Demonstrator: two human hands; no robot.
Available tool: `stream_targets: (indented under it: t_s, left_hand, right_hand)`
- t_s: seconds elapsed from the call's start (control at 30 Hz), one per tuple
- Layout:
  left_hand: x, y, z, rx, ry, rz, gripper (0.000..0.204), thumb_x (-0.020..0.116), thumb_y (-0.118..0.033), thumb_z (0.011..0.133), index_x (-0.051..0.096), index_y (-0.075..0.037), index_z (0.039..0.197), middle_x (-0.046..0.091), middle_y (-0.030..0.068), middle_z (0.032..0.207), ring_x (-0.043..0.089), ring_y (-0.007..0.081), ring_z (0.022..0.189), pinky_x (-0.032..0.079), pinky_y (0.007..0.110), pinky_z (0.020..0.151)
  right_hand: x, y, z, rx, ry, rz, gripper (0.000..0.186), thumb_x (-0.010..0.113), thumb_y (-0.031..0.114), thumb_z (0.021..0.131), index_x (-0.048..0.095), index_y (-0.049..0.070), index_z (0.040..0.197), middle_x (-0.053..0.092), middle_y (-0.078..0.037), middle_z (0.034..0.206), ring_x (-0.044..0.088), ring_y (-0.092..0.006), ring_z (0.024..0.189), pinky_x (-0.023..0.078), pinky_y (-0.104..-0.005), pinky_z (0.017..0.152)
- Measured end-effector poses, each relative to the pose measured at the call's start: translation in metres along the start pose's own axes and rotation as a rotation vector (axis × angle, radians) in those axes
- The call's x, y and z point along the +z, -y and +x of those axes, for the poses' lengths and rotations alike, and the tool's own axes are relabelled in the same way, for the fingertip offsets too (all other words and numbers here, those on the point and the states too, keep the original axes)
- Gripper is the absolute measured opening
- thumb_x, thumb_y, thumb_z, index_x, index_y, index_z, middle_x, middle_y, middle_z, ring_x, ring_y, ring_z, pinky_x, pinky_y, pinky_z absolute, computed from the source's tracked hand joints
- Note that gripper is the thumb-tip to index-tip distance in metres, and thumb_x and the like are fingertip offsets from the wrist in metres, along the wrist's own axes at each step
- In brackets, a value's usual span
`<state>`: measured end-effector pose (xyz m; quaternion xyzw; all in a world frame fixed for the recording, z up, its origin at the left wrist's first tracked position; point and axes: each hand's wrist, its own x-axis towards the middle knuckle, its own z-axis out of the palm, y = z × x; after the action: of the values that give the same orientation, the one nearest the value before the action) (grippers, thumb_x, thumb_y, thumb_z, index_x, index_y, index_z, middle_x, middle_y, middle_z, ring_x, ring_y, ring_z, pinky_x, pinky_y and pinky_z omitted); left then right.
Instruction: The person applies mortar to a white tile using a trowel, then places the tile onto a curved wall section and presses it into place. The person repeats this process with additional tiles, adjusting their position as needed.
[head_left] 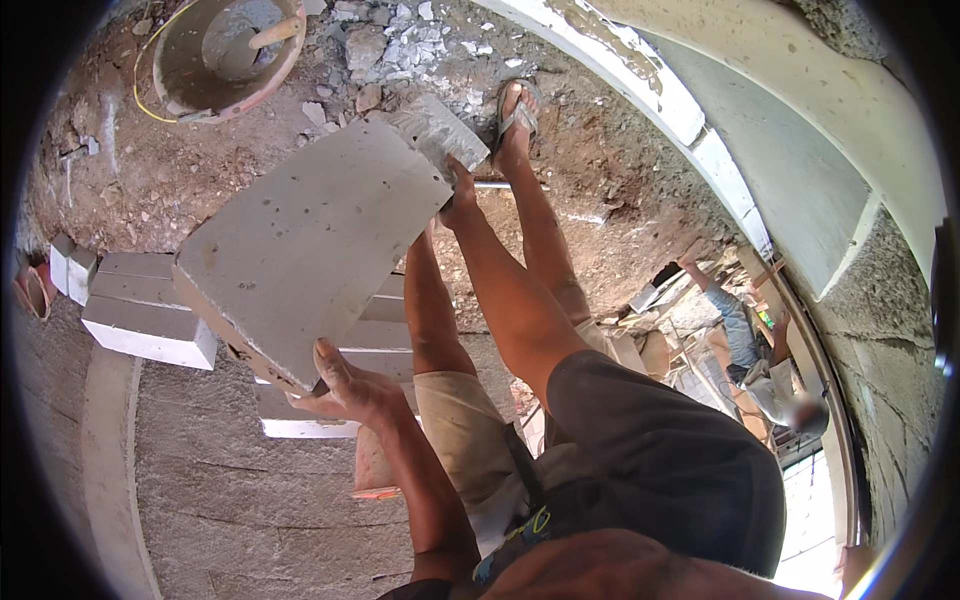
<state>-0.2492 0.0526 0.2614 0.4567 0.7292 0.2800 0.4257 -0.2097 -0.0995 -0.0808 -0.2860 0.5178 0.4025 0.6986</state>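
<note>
A large pale grey concrete block [310,230], pitted with small holes, is tilted in front of me between both hands. My left hand [355,385] grips its near corner, thumb on the broad face and fingers beneath. My right hand [459,192] is closed at the block's far right corner, with most of its fingers hidden. Just beyond that hand lies a flat, grey, mortar-smeared piece [440,135]; whether the hand also touches it I cannot make out. My sandalled foot [516,115] stands on the dirt beside it.
At the upper left stands a round mortar tub [172,85] holding a wooden-handled tool [277,33]. More blocks [150,315] lie to the left, partly under the held one. Rubble [400,50] covers the far ground. A curved wall [800,150] rises on the right; another person [775,390] is beyond.
</note>
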Motion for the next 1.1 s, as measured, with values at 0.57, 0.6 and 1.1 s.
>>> stream_targets:
  t_s: [0.57,0.6,1.1]
  left_hand:
    - [0.111,-0.124,0.01,-0.27,0.195,-0.14,0.067,0.084,-0.032,0.075,0.063,0.003,0.127,0.061,0.0166,0.124,0.059,0.0308,0.116,0.047,0.05,0.098]
    - [0.131,-0.121,0.01,-0.292,0.283,-0.145,0.074,0.083,-0.037,0.075,0.059,0.0,0.136,0.057,0.0167,0.132,0.055,0.032,0.125,0.045,0.051,0.103]
    - [0.355,-0.077,0.079,-0.141,0.542,-0.255,0.065,0.069,-0.046,0.094,0.063,0.003,0.136,0.061,0.0175,0.139,0.059,0.0291,0.121,0.046,0.038,0.105]
  right_hand:
    - [0.06,0.195,-0.216,-0.33,-0.639,-0.2,0.047,0.07,0.042,0.09,0.064,0.018,0.13,0.065,-0.009,0.131,0.063,-0.0313,0.119,0.055,-0.0505,0.098]
    - [0.063,0.211,-0.22,-0.392,-0.577,-0.139,0.047,0.069,0.041,0.09,0.064,0.017,0.13,0.066,-0.008,0.131,0.063,-0.0303,0.12,0.055,-0.0504,0.098]
    - [0.129,0.305,-0.212,-0.494,-0.427,-0.075,0.047,0.065,0.036,0.093,0.058,0.014,0.134,0.059,-0.011,0.136,0.056,-0.0318,0.129,0.049,-0.0596,0.104]
